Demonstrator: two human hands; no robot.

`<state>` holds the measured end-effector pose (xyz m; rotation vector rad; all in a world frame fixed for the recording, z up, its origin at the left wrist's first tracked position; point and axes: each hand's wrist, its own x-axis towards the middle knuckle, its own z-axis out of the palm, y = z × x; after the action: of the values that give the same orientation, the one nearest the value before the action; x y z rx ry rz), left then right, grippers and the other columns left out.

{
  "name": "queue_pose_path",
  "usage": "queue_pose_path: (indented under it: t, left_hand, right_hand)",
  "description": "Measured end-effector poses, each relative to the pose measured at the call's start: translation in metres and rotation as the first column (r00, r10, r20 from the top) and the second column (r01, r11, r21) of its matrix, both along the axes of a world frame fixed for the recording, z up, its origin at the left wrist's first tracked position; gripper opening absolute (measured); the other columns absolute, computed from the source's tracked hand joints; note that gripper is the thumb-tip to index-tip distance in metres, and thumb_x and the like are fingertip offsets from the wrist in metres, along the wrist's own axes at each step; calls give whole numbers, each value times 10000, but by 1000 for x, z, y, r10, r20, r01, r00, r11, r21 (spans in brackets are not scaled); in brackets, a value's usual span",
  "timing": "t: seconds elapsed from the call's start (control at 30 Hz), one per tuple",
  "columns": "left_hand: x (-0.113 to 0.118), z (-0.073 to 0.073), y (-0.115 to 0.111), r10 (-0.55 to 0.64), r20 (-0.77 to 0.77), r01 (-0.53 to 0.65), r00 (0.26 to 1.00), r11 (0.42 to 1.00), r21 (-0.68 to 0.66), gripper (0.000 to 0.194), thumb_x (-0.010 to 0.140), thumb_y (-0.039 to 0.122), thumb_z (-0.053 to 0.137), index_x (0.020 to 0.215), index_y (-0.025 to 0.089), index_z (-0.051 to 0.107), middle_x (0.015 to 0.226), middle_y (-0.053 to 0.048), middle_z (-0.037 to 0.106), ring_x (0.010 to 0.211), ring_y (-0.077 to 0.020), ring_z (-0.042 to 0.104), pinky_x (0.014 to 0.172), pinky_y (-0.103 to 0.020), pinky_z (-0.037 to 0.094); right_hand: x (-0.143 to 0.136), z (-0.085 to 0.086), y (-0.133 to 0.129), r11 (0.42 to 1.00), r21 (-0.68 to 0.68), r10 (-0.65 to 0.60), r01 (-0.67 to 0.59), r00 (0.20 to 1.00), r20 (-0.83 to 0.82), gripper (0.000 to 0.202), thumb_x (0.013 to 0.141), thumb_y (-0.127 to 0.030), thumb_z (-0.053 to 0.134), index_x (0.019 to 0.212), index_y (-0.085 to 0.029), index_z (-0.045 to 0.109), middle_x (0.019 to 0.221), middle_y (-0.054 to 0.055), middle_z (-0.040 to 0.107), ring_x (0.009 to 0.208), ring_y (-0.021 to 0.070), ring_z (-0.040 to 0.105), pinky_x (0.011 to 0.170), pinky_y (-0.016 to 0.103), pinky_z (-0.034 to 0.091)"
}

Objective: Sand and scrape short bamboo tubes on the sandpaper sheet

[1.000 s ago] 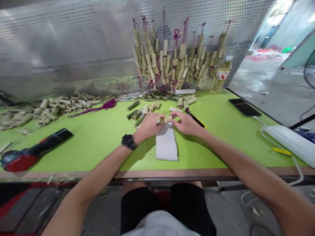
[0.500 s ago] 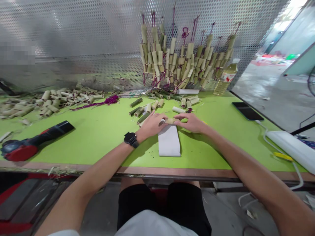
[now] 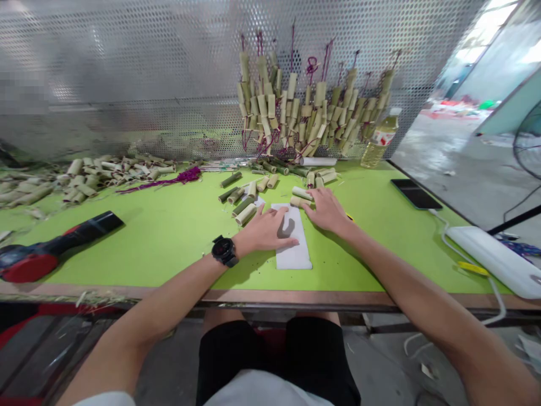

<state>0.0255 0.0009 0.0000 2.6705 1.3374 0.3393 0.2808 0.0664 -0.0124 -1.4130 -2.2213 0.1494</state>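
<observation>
My left hand [image 3: 270, 228] rests over a white strip of paper [image 3: 293, 254], thumb and fingers spread, with nothing in its grasp. A dark watch is on that wrist. Just right of the paper's far end, my right hand [image 3: 327, 210] has its thumb and fingertips at the right end of a short, pale bamboo tube [image 3: 299, 201]. A second bamboo tube [image 3: 301, 193] lies right behind it, close to the same fingertips. Left of the paper, several short green and pale bamboo tubes [image 3: 245, 214] lie loose on the green tabletop [image 3: 169, 242].
Strung bamboo pieces [image 3: 262, 107] hang on the perforated metal panel [image 3: 127, 67]. A bottle of yellow liquid [image 3: 380, 138], a phone [image 3: 416, 193] and a white power strip [image 3: 492, 259] stand right. At left are a bamboo pile [image 3: 105, 175], purple cord [image 3: 186, 176] and a red-black power tool [image 3: 54, 248].
My left hand has let go of the bamboo tube and come back over the paper, opening. My right hand has taken the tube slightly away, beside the other one. The view has shifted a little.
</observation>
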Motion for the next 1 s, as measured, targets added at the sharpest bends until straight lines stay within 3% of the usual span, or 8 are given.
queue_pose_path:
  t: [0.13,0.23,0.33,0.4,0.53,0.67,0.87,1.0]
  left_hand:
    - [-3,-2,1,17,-22,-15,1000,998,57,770,1040,836,679,1472,206,589,1439,-236,770,1355,-471,719,1269,-685,435]
    - [-26,3,14,163,-37,-157,986,979,134,608,1066,750,676,1325,201,659,1381,-246,759,1296,-481,722,1076,-616,595]
    - [-60,10,32,317,-67,-303,946,938,170,364,1091,533,639,1195,191,708,1304,-265,760,1261,-486,733,1040,-607,617]
    - [-80,14,44,333,-100,-319,938,938,137,282,1092,455,602,1047,205,723,1114,-237,783,1070,-441,786,950,-555,641]
    - [-101,18,63,342,-163,-332,926,939,87,254,1026,443,667,854,256,671,771,-117,730,738,-321,746,737,-412,612]
    - [-105,28,74,338,-205,-337,918,941,43,297,947,468,745,764,260,637,637,-57,665,585,-253,654,634,-351,537]
    - [-98,58,56,379,-119,-369,918,924,103,269,1051,460,654,1048,215,766,1000,-132,832,844,-325,765,737,-382,551]
    - [-72,56,34,71,293,-100,953,991,86,359,1092,459,663,1327,204,756,1308,-131,845,1100,-323,784,951,-418,597]
  right_hand:
    - [-11,7,-15,985,-1,173,-173,985,24,347,1116,-389,595,1267,-193,838,1327,210,781,1295,397,699,1141,624,584]
    - [-18,11,-24,948,-78,313,-308,948,57,352,1113,-364,590,1190,-173,874,1257,191,827,1212,355,734,1089,577,597]
    - [-20,13,-29,937,-137,334,-321,939,84,379,1131,-356,575,1237,-156,879,1296,186,839,1183,334,759,1051,544,595]
    - [-20,15,-31,937,-158,330,-312,939,99,389,1142,-358,571,1263,-149,876,1331,193,834,1203,336,765,1047,531,590]
    - [-22,19,-34,942,-186,307,-281,943,130,387,1147,-387,604,1281,-138,869,1385,214,821,1262,360,764,1061,520,579]
    - [-25,22,-37,944,-213,283,-251,949,137,405,1155,-426,615,1322,-145,854,1442,218,799,1288,367,756,1082,522,577]
    - [-28,24,-40,941,-253,265,-223,953,146,452,1169,-431,575,1402,-139,829,1481,215,776,1345,377,731,1130,522,561]
    - [-30,22,-37,946,-247,251,-208,955,157,453,1167,-443,572,1393,-151,835,1456,217,783,1321,378,736,1115,518,555]
